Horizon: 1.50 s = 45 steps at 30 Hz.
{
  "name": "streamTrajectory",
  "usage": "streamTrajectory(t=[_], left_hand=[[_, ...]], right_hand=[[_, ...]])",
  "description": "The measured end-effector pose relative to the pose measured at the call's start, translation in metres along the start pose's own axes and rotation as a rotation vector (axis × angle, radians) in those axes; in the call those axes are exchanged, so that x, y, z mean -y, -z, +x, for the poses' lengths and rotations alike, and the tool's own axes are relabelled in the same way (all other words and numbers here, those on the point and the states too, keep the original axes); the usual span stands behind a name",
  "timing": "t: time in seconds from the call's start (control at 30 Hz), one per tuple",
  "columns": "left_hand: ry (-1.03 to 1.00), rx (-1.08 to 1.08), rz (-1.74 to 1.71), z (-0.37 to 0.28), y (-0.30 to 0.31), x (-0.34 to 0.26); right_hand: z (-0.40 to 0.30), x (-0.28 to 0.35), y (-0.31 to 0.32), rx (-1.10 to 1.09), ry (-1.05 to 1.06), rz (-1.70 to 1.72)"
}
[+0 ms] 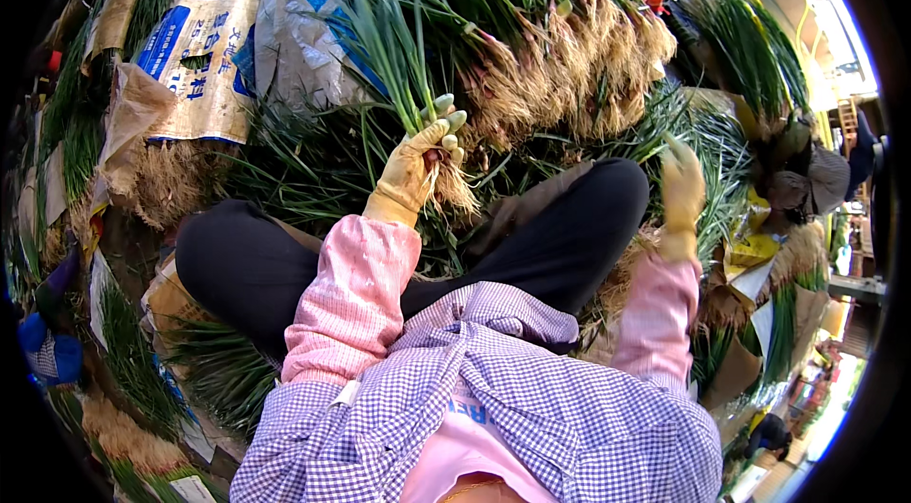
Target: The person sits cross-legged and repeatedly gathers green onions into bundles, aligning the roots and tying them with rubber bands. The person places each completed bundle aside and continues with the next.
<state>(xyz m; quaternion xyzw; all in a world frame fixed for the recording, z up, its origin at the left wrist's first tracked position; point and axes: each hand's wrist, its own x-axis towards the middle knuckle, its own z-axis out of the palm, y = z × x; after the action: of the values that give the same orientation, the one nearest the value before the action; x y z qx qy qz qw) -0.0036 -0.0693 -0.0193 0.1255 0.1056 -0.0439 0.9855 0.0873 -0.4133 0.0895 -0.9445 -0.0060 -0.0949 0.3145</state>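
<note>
My left hand, in a yellowish rubber-coated glove, is closed around the base of a small bunch of green shoots with reddish bulbs and pale roots, which look like Chinese chives or young garlic. The leaves point up and away, and the roots hang below my fingers. My right hand, gloved the same way, is off to the right, blurred by motion, beside loose green leaves; whether it holds anything is unclear. Beyond my hands lies a big heap of the plants with tangled tan roots.
Loose leaves cover the ground before my crossed legs. A printed woven sack lies over root bundles at left, beside a crumpled grey-and-blue sack. More wrapped bundles stand at right. Other people are at the right edge.
</note>
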Motion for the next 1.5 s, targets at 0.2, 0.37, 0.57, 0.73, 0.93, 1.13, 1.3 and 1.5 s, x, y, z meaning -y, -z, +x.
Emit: streamTrajectory(t=[0.2, 0.37, 0.57, 0.73, 0.93, 1.13, 1.3, 1.5], left_hand=[[0.06, -0.109, -0.127, -0.011, 0.01, -0.014], [0.095, -0.18, -0.07, -0.015, 0.034, -0.013], [-0.002, -0.275, 0.21, 0.033, 0.039, 0.035], [-0.071, -0.626, 0.264, 0.049, 0.096, 0.065], [-0.407, -1.074, 0.379, 0.006, 0.148, 0.031], [-0.399, -1.12, 0.037, -0.043, 0.163, -0.024], [-0.579, -0.771, 0.463, -0.041, 0.064, -0.031], [-0.377, -0.403, 0.39, -0.032, 0.033, -0.032]], right_hand=[[0.123, 0.12, -0.193, 0.169, 0.337, -0.19], [0.174, 0.132, -0.22, 0.336, 0.261, -0.514], [0.127, -0.014, -0.049, -0.216, 0.634, -0.309], [0.005, -0.156, 0.063, 0.096, -0.234, -0.975], [0.03, -0.04, -0.013, 0.02, -0.155, -0.057], [0.098, 0.126, -0.192, 0.33, 0.251, -0.138], [0.084, 0.159, -0.227, 0.505, 0.41, -0.209], [0.017, 0.122, -0.202, 0.978, -0.264, 1.023]])
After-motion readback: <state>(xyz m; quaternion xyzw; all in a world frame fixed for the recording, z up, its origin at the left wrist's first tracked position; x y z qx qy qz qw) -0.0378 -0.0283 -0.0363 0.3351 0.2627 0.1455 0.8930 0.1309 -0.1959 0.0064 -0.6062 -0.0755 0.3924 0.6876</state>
